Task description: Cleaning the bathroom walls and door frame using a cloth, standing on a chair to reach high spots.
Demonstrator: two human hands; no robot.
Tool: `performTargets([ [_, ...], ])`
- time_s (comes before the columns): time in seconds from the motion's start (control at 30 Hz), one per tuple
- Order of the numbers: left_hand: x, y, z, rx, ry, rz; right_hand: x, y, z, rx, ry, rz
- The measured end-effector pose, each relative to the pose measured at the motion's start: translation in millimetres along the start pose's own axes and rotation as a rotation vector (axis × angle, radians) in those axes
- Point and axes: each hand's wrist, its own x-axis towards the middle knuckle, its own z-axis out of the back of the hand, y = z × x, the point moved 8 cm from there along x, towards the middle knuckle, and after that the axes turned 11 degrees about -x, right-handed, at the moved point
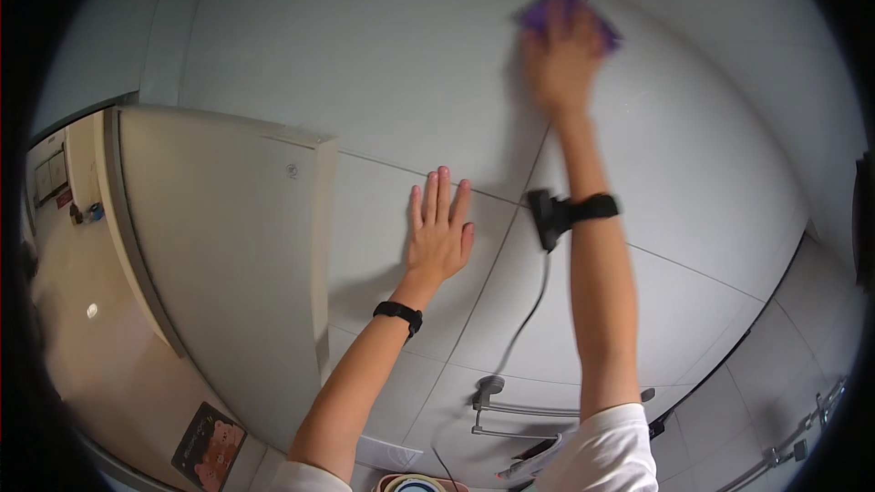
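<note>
Flat against the white tiled wall point(365, 73), my left hand point(439, 239) has its fingers spread and holds nothing. It rests just below and across a horizontal tile joint. Higher up and to the right, my right hand point(563, 77) presses a purple cloth point(536, 15) to the wall. The cloth sticks out on both sides of the fingers; its middle is hidden under them. That hand looks slightly blurred.
A black device point(547, 217) with a cable is strapped to my right forearm. A pale door point(219, 210) stands at left, beside a doorway with a dark patterned mat point(211, 449). Below are a towel rack point(529, 411) and stacked basins point(392, 483). Metal pipe fittings point(775, 457) show at lower right.
</note>
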Motion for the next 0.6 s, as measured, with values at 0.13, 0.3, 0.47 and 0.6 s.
performTargets([
  [0.13, -9.9, 35.9, -14.0, 0.069, 0.208, 0.109, -104.9, 162.2, 27.3, 0.407, 0.358, 0.377],
  [0.3, -10.2, 21.8, -18.4, 0.023, 0.097, 0.052, -130.4, 159.3, 37.5, 0.517, 0.484, 0.509],
  [0.47, -5.3, 15.6, 8.1, 0.040, 0.005, 0.004, -50.9, 76.1, 11.7, 0.202, 0.190, 0.461],
  [0.6, -0.5, 7.4, 7.9, -0.005, -0.018, -0.005, 18.8, -28.0, 5.5, -0.022, 0.081, 0.066],
])
